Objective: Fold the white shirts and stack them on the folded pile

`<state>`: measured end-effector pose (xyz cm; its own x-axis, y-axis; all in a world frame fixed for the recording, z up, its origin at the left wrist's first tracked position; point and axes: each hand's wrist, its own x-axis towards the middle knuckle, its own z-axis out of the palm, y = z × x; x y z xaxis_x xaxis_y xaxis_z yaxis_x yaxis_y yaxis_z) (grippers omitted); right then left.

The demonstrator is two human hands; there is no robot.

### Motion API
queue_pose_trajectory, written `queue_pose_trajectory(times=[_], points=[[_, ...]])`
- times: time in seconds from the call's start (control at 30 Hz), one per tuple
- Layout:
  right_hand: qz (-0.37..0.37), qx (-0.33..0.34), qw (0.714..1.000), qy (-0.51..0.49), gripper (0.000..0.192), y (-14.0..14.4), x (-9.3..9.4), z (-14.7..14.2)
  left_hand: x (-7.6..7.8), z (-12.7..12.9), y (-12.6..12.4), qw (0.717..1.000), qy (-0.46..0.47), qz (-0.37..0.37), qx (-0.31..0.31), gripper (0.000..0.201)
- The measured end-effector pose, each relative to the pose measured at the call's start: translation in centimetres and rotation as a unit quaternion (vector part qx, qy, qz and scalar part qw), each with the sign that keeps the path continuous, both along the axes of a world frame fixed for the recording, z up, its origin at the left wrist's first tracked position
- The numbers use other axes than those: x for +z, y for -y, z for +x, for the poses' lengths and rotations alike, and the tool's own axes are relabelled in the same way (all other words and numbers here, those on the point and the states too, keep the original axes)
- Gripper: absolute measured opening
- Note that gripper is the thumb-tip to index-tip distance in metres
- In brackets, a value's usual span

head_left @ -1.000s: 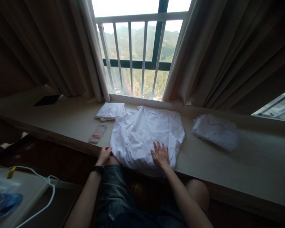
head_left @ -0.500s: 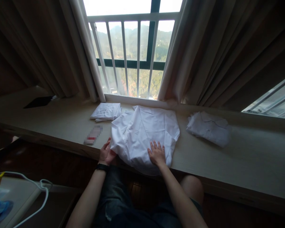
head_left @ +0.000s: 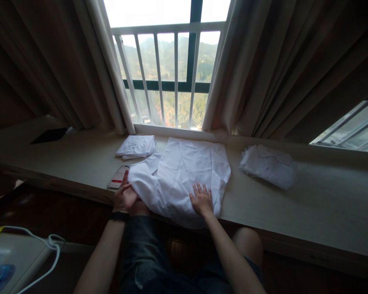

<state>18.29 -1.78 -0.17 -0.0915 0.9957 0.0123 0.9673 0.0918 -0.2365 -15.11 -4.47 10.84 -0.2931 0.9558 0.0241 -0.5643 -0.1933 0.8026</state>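
Observation:
A white shirt (head_left: 184,179) lies on the wooden ledge in front of me, its near edge hanging a little over the front. My left hand (head_left: 125,197) grips the shirt's left part, a sleeve-like flap, with the palm turned up and one finger pointing upward; some fingers are hidden by cloth. Flat on the lower right of the shirt rests my right hand (head_left: 202,200), fingers spread. Just beyond my left hand is a phone (head_left: 118,176) with a lit screen, partly covered by the hand and cloth.
Folded white garments lie at both sides: one bundle (head_left: 136,146) at back left, another (head_left: 267,165) to the right. A dark flat object (head_left: 49,135) is at far left. Behind the ledge (head_left: 324,196) stand a barred window and curtains (head_left: 257,61). A white cable (head_left: 56,253) loops at lower left.
My left hand has moved left, drawing the shirt's left flap outward toward the phone. My right hand stays flat on the shirt. The view has shifted slightly.

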Motion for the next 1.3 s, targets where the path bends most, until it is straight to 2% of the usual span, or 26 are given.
queue_pose_trajectory(times=[0.1,0.2,0.27,0.43,0.53,0.6,0.67,0.73,0.83,0.9,1.0,1.17,1.3], points=[[0.002,-0.001,1.0,0.0,0.062,0.1,0.1,0.0,-1.2,-0.4,-0.2,0.999,0.016,-0.046,-0.016,0.069],[0.002,-0.001,1.0,-0.001,0.062,0.1,0.3,-0.1,-2.4,-1.0,-0.5,0.993,0.023,-0.114,-0.004,0.067],[0.002,-0.001,1.0,-0.001,0.061,0.1,0.3,-0.1,-2.5,-1.7,-0.6,0.993,0.031,-0.112,0.009,0.064],[0.014,-0.003,1.0,-0.003,0.061,0.0,0.3,0.0,-0.2,-4.0,-1.1,0.998,0.032,0.009,0.047,0.06],[0.014,-0.002,1.0,-0.002,0.061,0.1,0.3,0.0,0.9,-5.6,-1.5,0.997,0.033,0.039,0.054,0.06],[0.012,-0.002,1.0,0.0,0.061,0.1,0.3,0.0,1.0,-6.7,-1.8,0.996,0.041,0.046,0.057,0.063],[0.007,-0.001,1.0,0.003,0.061,0.1,0.3,-0.1,0.8,-7.7,-2.0,0.996,0.057,0.037,0.061,0.068],[0.003,-0.002,1.0,0.006,0.062,0.1,0.3,-0.1,0.5,-8.6,-2.3,0.996,0.075,-0.005,0.051,0.069],[0.007,-0.005,1.0,0.005,0.062,0.1,0.3,-0.1,0.3,-9.6,-2.7,0.991,0.077,-0.095,0.044,0.057],[0.011,-0.005,1.0,0.004,0.062,0.1,0.2,-0.1,0.5,-10.1,-3.0,0.99,0.063,-0.115,0.057,0.051],[0.01,-0.003,1.0,0.006,0.062,0.1,0.2,-0.1,1.3,-11.0,-3.5,0.992,0.021,-0.087,0.091,0.05],[0.007,-0.006,1.0,0.002,0.061,0.0,0.1,-0.1,3.4,-12.9,-4.0,0.987,-0.057,-0.038,0.145,0.061],[0.008,-0.006,1.0,-0.002,0.061,0.0,0.0,-0.1,4.8,-14.6,-4.2,0.987,-0.054,-0.044,0.144,0.068]])
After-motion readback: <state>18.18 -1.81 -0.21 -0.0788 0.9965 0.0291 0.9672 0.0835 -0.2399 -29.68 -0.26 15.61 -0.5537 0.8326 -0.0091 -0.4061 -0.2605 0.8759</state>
